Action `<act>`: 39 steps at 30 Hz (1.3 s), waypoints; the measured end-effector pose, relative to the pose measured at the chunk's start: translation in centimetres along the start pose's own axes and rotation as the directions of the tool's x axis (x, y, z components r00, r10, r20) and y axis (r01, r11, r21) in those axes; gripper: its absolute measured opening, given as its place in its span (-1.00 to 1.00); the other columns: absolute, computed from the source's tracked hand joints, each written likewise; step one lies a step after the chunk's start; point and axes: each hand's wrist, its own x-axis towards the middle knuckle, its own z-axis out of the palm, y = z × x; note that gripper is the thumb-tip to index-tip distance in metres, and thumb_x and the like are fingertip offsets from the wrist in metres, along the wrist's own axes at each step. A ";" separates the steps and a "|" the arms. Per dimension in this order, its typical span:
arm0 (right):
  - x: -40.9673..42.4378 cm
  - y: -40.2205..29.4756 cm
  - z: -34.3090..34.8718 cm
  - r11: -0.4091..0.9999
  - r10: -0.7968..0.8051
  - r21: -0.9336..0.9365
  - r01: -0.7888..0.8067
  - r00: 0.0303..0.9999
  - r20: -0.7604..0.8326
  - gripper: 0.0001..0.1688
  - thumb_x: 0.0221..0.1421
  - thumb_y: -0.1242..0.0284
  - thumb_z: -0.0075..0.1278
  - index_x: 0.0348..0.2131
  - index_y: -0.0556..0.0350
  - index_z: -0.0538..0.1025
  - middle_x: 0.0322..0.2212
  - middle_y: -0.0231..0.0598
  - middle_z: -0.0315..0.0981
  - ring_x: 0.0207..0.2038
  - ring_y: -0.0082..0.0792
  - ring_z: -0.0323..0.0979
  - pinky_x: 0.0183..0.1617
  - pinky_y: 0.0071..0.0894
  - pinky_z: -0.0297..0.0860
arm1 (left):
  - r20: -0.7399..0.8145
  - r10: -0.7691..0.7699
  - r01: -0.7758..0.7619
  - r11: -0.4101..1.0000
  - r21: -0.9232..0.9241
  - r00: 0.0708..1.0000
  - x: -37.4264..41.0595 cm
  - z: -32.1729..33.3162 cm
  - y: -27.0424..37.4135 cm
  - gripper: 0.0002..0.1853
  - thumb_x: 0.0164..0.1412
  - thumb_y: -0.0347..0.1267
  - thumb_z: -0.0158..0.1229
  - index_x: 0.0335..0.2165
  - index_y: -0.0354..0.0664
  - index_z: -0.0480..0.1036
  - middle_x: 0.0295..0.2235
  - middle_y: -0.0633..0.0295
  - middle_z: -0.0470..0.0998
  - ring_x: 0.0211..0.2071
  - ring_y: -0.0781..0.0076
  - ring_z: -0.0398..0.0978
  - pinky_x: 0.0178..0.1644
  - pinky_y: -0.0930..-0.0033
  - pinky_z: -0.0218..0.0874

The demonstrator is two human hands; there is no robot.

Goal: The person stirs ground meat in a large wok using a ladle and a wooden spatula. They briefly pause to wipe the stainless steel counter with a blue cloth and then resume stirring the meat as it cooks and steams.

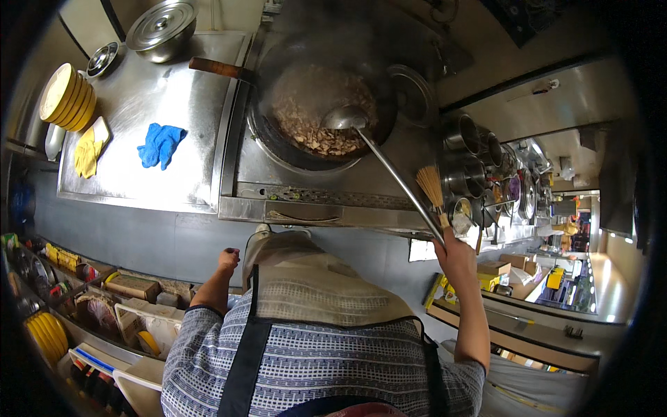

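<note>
My right hand [456,256] grips the end of a long metal wok ladle [398,180]. The ladle's bowl [345,119] rests among browned, chopped food [320,138] in a dark steaming wok [383,133], and steam blurs the wok's far side. A wooden wok handle [214,66] points left from the rim. Right beside my right hand is a bamboo wok brush [430,183]; its handle meets the hand, and whether the hand touches it is unclear. My left hand [228,259] hangs by my apron [312,292], fingers curled, nothing visible in it.
On the steel counter [200,135] left of the stove lie a blue cloth [161,146], a yellow cloth [89,151], stacked yellow bowls [68,97] and a lidded steel pot [162,31]. Metal containers [464,174] crowd the right. Shelves with boxes [133,286] stand behind on the left.
</note>
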 end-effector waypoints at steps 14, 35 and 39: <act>17.4 -2.6 13.3 0.581 -0.263 0.794 0.178 0.965 -0.024 -0.62 0.15 0.23 -0.06 -0.47 0.18 0.24 -0.70 -0.13 0.25 -0.65 -0.11 0.31 -0.64 -0.15 0.24 | -0.128 0.110 -0.121 0.989 -0.085 0.986 -5.3 7.1 4.5 -0.85 0.12 -0.32 0.11 -0.36 -0.15 0.48 -0.59 0.29 0.46 -0.60 0.52 0.40 -0.62 0.50 0.14; 15.0 9.9 11.7 0.408 -0.414 0.704 0.581 0.805 -0.425 -0.65 0.16 0.26 -0.04 -0.45 0.16 0.25 -0.71 -0.09 0.30 -0.64 0.04 0.35 -0.61 -0.17 0.19 | -0.511 0.137 -0.073 0.987 0.144 0.849 -12.5 19.5 -9.1 -0.70 0.09 -0.19 0.11 -0.37 -0.20 0.55 -0.56 0.20 0.56 -0.56 0.40 0.51 -0.43 0.36 0.32; 17.1 8.6 15.7 0.472 -0.351 0.596 0.649 0.759 -0.548 -0.63 0.20 0.21 -0.11 -0.42 0.15 0.23 -0.75 -0.05 0.29 -0.69 0.05 0.34 -0.64 -0.11 0.18 | -0.400 0.113 -0.106 0.994 0.040 0.909 -12.0 22.9 -5.0 -0.74 0.07 -0.24 0.17 -0.37 -0.22 0.53 -0.54 0.23 0.55 -0.56 0.48 0.48 -0.46 0.42 0.31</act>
